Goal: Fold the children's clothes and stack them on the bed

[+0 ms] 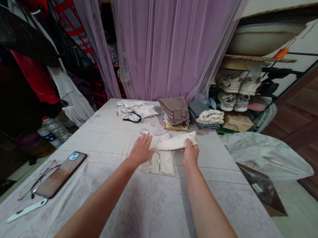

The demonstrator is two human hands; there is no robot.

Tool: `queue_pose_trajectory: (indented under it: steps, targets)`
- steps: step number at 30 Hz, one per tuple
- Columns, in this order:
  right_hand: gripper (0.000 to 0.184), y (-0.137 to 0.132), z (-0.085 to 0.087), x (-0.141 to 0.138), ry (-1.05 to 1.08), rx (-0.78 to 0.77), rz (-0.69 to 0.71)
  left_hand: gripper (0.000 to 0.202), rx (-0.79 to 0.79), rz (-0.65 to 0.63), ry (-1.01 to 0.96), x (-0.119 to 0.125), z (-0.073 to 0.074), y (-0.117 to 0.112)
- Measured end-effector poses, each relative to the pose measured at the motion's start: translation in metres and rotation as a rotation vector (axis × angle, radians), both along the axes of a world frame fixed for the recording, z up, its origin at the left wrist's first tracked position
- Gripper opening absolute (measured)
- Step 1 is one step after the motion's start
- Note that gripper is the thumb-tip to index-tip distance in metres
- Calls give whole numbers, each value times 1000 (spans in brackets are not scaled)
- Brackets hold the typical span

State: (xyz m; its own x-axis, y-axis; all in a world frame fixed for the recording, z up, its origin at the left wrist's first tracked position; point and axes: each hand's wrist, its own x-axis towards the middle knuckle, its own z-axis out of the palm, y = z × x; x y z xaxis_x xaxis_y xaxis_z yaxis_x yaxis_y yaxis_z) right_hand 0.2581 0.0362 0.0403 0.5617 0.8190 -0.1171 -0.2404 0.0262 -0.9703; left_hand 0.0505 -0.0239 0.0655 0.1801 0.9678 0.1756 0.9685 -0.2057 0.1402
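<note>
A cream garment (164, 162) with a faint print lies partly folded on the cloth-covered table. My left hand (141, 149) rests flat on its left side, fingers stretched out. At the right, my right hand (190, 152) pinches the end of a folded strip of the same cloth (173, 141), lifted a little above the table. The strip reaches from my right hand across toward the left fingertips. Which part of the garment this strip is, I cannot tell.
Along the back edge lie white clothes (135, 110), a brown folded pile (174, 111) and dark grey clothes with a cream scrunched piece (210, 116). At the left are a phone (61, 176), glasses (41, 176) and a pale-handled tool (26, 210). A shoe rack (239, 86) stands right.
</note>
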Motion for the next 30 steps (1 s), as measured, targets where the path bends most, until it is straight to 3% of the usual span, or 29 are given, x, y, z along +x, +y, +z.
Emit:
queue_pose_trajectory:
  steps: [5, 11, 18, 21, 25, 27, 30]
  targets:
    - [35, 0, -11, 10, 1, 0, -84, 69, -62, -24, -2, 3, -26, 11]
    - [28, -9, -19, 14, 53, -21, -188, 66, -67, -15, 23, 4, -24, 6]
    - [30, -12, -5, 8, 151, 8, -155, 56, -25, -167, 2, 18, -28, -15]
    - [33, -20, 4, -1, 158, 75, -49, 52, -79, -158, -36, 20, -25, -15]
    - [39, -39, 13, -16, 46, 157, 216, 41, -153, -126, -160, 17, -16, -5]
    - [40, -48, 15, -24, -38, 209, 337, 41, -195, -99, -320, 13, -11, 1]
    - [40, -54, 16, -37, -140, 287, 480, 51, -268, -22, -768, 6, 0, 8]
